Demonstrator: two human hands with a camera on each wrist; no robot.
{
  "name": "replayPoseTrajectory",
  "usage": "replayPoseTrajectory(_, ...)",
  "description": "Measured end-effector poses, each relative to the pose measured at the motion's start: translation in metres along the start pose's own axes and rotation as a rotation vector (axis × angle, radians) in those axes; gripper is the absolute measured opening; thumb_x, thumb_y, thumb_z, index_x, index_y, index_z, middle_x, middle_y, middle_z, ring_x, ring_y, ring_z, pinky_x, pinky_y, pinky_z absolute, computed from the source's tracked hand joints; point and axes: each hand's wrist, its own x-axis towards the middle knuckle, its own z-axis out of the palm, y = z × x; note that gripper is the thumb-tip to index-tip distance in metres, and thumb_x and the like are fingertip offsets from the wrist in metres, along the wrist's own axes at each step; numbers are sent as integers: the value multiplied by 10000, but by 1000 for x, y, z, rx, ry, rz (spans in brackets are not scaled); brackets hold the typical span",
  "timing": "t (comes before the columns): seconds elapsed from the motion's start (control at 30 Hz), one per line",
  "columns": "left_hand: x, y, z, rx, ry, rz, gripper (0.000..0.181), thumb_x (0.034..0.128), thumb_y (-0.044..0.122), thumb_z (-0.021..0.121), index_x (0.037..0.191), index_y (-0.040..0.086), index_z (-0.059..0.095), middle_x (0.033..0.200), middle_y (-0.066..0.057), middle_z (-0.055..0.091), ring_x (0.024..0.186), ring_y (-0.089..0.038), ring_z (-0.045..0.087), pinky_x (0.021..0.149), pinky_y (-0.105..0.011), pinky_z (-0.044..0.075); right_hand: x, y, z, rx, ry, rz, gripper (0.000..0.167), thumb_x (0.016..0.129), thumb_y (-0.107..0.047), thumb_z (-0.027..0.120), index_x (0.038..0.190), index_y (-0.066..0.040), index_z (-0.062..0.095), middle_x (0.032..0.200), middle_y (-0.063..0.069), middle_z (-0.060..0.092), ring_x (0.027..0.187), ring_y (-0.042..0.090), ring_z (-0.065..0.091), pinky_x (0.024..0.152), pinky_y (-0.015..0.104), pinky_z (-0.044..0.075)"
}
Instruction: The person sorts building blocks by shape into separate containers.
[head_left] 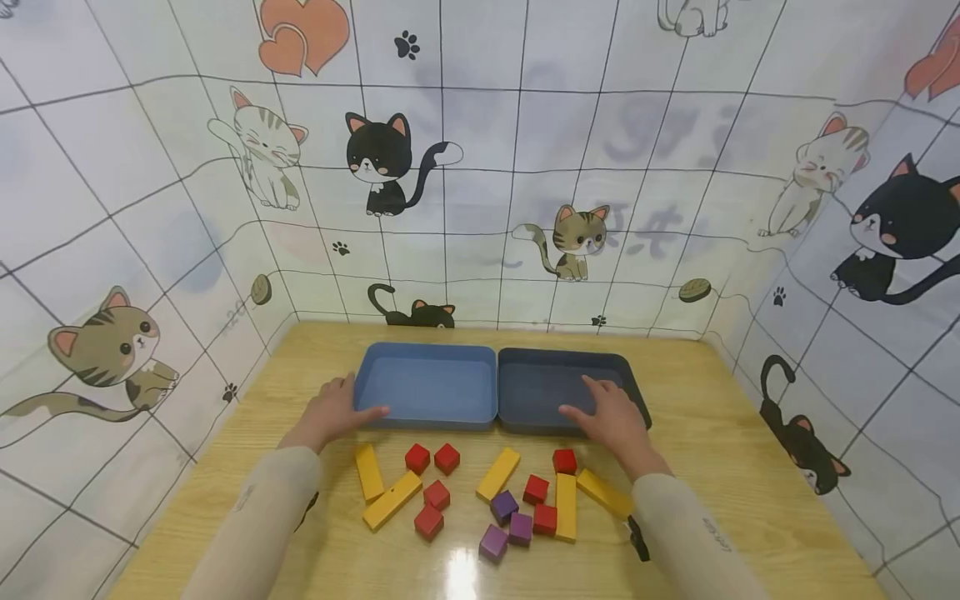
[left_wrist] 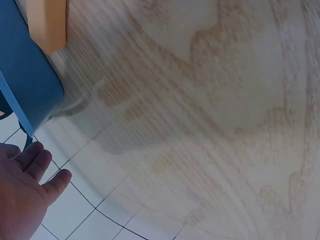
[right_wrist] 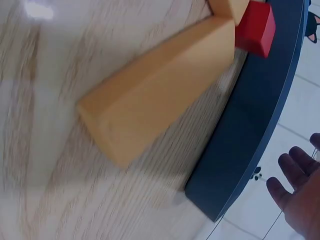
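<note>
At the left side of the light blue tray [head_left: 431, 392], my left hand [head_left: 333, 412] lies with fingers spread and thumb pointing over the front corner; whether it touches the tray I cannot tell. My right hand [head_left: 615, 421] hovers over the right part of the dark navy tray [head_left: 536, 396], its fingers loosely extended and holding nothing. In the left wrist view the fingers [left_wrist: 37, 167] appear beside the blue tray's edge. The right wrist view has a yellow block [right_wrist: 165, 85] and a red cube [right_wrist: 256, 30] in front of the dark tray [right_wrist: 240, 125].
Yellow bars [head_left: 392, 501], several red cubes [head_left: 447, 459] and 3 purple cubes [head_left: 493, 542] lie scattered on the wooden table [head_left: 686, 375] in front of the trays. The two trays stand side by side. Behind and beside the table hangs a cat-patterned sheet [head_left: 480, 192].
</note>
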Motion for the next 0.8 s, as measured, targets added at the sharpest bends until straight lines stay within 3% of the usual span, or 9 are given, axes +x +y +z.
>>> replayPoseTrajectory(0.17, 1, -10, 3, -35, -21, -3, 1115, 872, 679, 579, 1494, -159, 187, 1485, -412, 253, 1364, -555, 250, 1075, -651, 285, -4, -13, 4, 28, -5, -19, 843, 895, -579, 638, 1512, -59, 395, 1476, 299, 387, 1324, 500, 380, 1035, 663, 334)
replayPoseTrajectory(0.4, -1, -25, -3, -130, -39, -1, 988, 950, 523, 582, 1470, -202, 157, 1449, -463, 241, 1349, -602, 221, 1091, -666, 232, -7, -39, 13, 47, -15, -47, 780, 890, -546, 668, 1488, -92, 453, 1455, 258, 437, 1304, 452, 434, 1009, 629, 391)
replayPoseTrajectory(0.63, 3, -32, -3, -237, -62, -5, 814, 1001, 331, 567, 1471, -199, 166, 1367, -430, 395, 1284, -556, 374, 1057, -627, 326, -9, -57, 18, 113, -40, -83, 753, 884, -539, 679, 1474, -114, 484, 1467, 225, 451, 1328, 428, 429, 1023, 623, 382)
replayPoseTrajectory(0.8, 7, -32, 3, -254, -75, 4, 695, 1018, 221, 541, 1445, -219, 214, 1324, -429, 446, 1233, -542, 451, 1022, -605, 384, -12, -63, 22, 137, -69, -79, 739, 879, -525, 693, 1465, -120, 497, 1470, 221, 453, 1343, 427, 415, 1046, 618, 360)
